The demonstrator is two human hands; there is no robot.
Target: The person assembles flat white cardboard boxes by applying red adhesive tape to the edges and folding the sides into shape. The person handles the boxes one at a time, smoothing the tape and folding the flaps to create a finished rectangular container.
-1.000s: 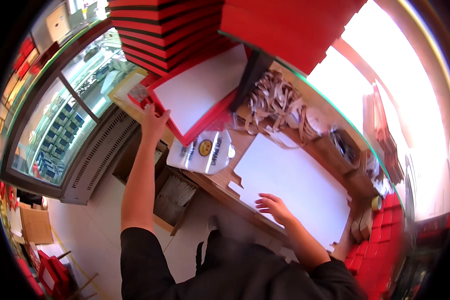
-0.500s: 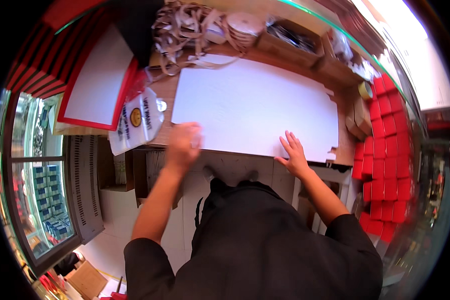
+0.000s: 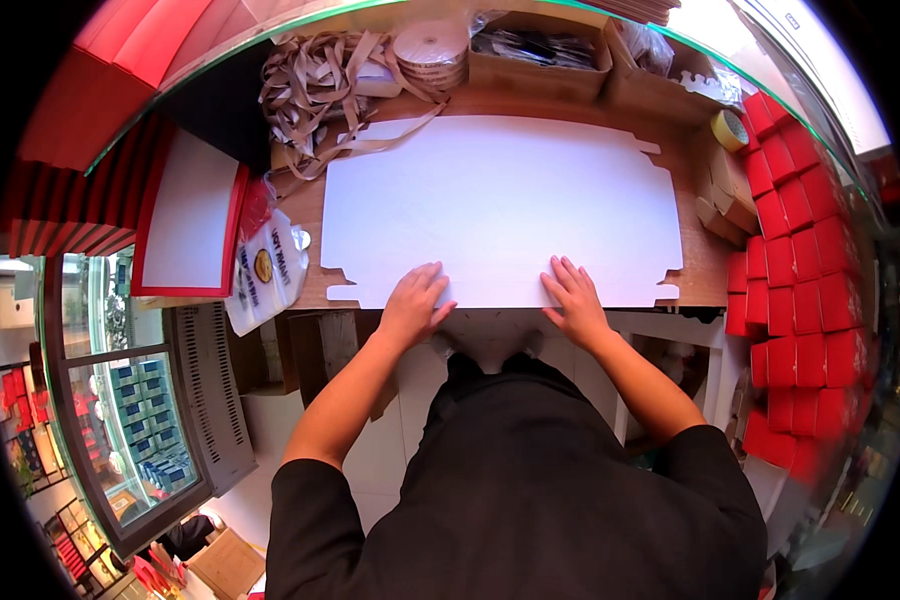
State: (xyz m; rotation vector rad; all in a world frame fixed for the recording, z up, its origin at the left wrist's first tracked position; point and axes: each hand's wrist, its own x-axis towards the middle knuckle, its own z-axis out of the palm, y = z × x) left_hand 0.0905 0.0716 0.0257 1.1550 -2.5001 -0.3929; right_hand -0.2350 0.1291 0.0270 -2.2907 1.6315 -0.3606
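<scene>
A large white die-cut cardboard sheet (image 3: 500, 210) lies flat on the wooden table (image 3: 705, 285), with notched tabs at its corners. Along its near edge, left of the middle, my left hand (image 3: 417, 303) rests on the board with the fingers stretched out. My right hand (image 3: 576, 301) lies on the same edge farther right, its fingers spread flat. Neither hand grips anything.
Loose beige ribbon (image 3: 315, 90) and ribbon rolls (image 3: 430, 50) sit at the back left. Behind the board stand open cardboard boxes (image 3: 540, 75). Tape (image 3: 730, 130) lies back right, beside stacked red boxes (image 3: 795, 260). A white plastic bag (image 3: 270, 270) hangs at the left edge.
My left hand has come right and down onto the board's near edge. The right hand stays on the board. The view has turned, and the sheet now sits straighter along the table edge.
</scene>
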